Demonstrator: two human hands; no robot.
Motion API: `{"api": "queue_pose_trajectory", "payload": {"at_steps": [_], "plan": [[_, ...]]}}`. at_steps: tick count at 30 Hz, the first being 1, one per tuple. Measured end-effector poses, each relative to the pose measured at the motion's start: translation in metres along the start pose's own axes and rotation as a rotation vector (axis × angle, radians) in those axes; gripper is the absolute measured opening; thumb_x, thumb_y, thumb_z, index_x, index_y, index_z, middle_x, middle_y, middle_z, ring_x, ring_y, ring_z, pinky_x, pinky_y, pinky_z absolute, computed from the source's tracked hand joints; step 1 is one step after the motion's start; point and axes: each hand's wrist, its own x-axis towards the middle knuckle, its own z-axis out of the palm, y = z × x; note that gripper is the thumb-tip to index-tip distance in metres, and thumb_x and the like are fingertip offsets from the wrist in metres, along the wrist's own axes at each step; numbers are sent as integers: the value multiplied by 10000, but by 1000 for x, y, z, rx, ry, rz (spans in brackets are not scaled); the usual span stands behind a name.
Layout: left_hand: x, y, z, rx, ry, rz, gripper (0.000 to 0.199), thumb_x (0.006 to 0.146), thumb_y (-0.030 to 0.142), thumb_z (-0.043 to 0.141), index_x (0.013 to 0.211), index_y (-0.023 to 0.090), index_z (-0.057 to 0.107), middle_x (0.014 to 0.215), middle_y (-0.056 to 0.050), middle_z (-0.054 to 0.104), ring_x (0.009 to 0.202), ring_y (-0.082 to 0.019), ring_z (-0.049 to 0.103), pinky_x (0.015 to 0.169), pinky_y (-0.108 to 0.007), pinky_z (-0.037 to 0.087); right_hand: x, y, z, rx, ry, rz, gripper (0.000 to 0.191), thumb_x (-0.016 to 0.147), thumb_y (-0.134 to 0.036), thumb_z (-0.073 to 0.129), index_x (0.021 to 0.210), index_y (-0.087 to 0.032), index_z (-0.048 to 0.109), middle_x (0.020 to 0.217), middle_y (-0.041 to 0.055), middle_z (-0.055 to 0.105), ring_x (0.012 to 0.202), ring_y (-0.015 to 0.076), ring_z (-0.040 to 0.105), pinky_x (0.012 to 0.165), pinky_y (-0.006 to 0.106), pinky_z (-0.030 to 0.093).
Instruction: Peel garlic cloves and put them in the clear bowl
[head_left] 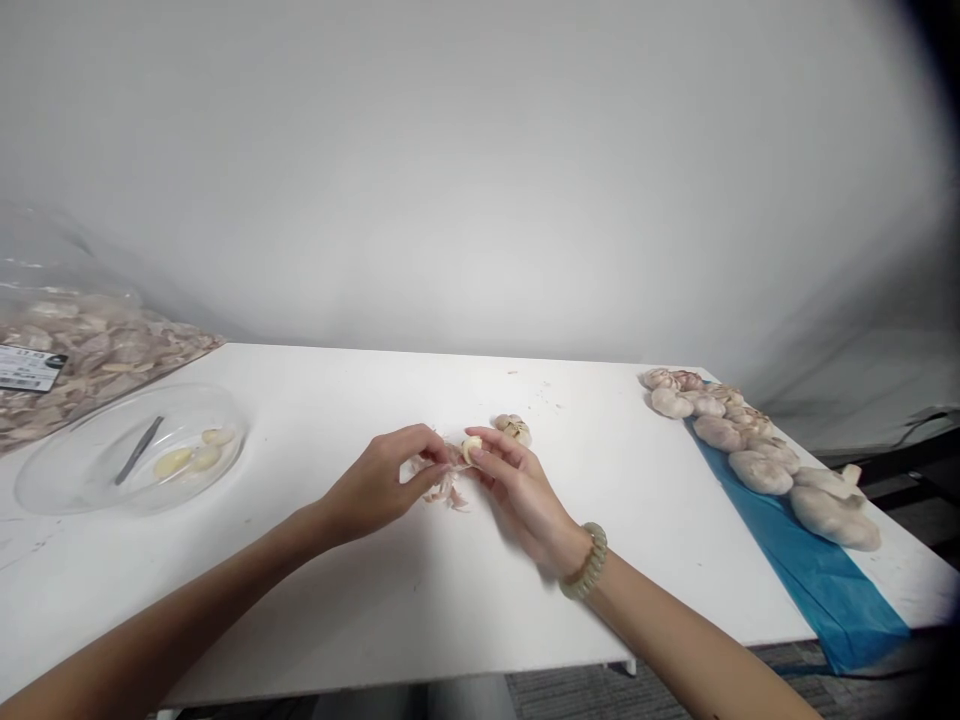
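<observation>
Head view: right hand (529, 492) pinches a smooth garlic clove (471, 450) over the white tabletop (645, 570), mid-scene. Left hand (384, 475) is narrow beside it; I cannot tell what it holds. Far left, a shiny clear bag (105, 345) has a label (28, 368) too tiny to read.

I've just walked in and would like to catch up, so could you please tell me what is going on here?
A person is handling garlic at a white table. The right hand holds a pale garlic clove, with the left hand close beside it, near loose papery skins. A partly hidden piece of garlic lies just behind the right hand. To the left, a clear bowl contains pale cloves and a dark, slim tool; to the right are garlic bulbs.
</observation>
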Motion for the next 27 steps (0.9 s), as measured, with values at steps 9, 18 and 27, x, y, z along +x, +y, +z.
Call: {"api": "queue_pose_trajectory", "payload": {"at_steps": [9, 18, 27], "plan": [[-1, -1, 2, 59, 157, 50, 59, 837, 199, 513, 836, 168, 562, 805, -4, 610, 736, -103, 568, 688, -217, 455, -1, -1, 1, -12, 71, -37, 284, 650, -239, 733, 878, -160, 583, 811, 36, 648, 755, 139, 609, 766, 292, 459], [-4, -4, 9, 139, 242, 70, 145, 797, 245, 583, 714, 163, 498, 673, 19, 545, 622, -93, 512, 579, -212, 431, -3, 6, 5, -46, -77, -182, 222, 642, -205, 729, 759, -183, 542, 896, 14, 605, 788, 141, 613, 707, 280, 476], [-2, -4, 9, -63, 187, -65, 264, 819, 313, 560, 1033, 200, 454, 767, 13, 576, 712, -109, 582, 691, -246, 517, -5, 3, 8, -148, -104, -222, 226, 631, -248, 732, 788, -215, 572, 793, 17, 608, 787, 165, 588, 655, 294, 476]]}}
